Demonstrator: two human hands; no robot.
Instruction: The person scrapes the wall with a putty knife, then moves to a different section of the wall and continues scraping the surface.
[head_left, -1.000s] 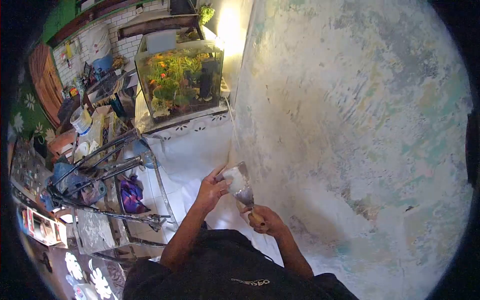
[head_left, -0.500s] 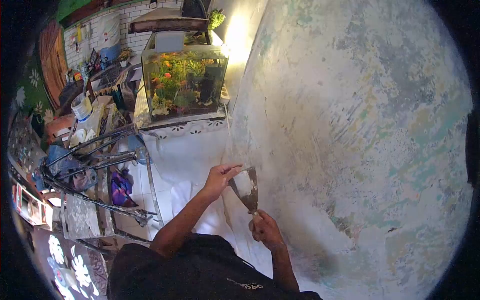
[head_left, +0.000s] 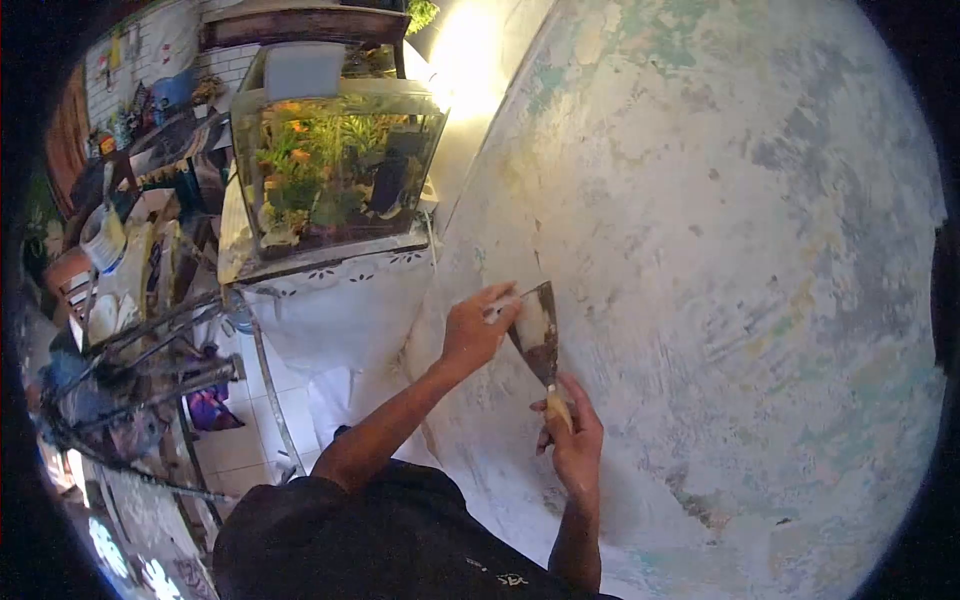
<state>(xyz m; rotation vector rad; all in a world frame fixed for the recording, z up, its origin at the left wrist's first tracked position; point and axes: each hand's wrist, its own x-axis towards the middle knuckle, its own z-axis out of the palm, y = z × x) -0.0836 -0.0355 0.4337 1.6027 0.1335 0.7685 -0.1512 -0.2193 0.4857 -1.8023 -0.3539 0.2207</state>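
A putty knife (head_left: 533, 325) with a wide, triangular blade points upward in front of the wall (head_left: 700, 300). Whitish paste coats part of the blade, and its lower part looks dark. My right hand (head_left: 577, 445) is wrapped round the pale handle from below. My left hand (head_left: 473, 330) is at the blade's left upper corner, its fingers bent together. Something white shows at those fingertips; whether it is paste or a small object I cannot make out. Patchy white, grey and greenish plaster covers the wall.
A lit fish tank (head_left: 340, 170) stands on a cloth-covered stand ahead, left of the wall. To the left are a metal frame (head_left: 265, 390), a white bucket (head_left: 103, 240) and cluttered furniture. A purple cloth (head_left: 212, 408) lies on the tiled floor.
Both hands and the putty knife have moved up and to the right, closer to the wall's middle. The view has shifted, with the fish tank now further left and larger.
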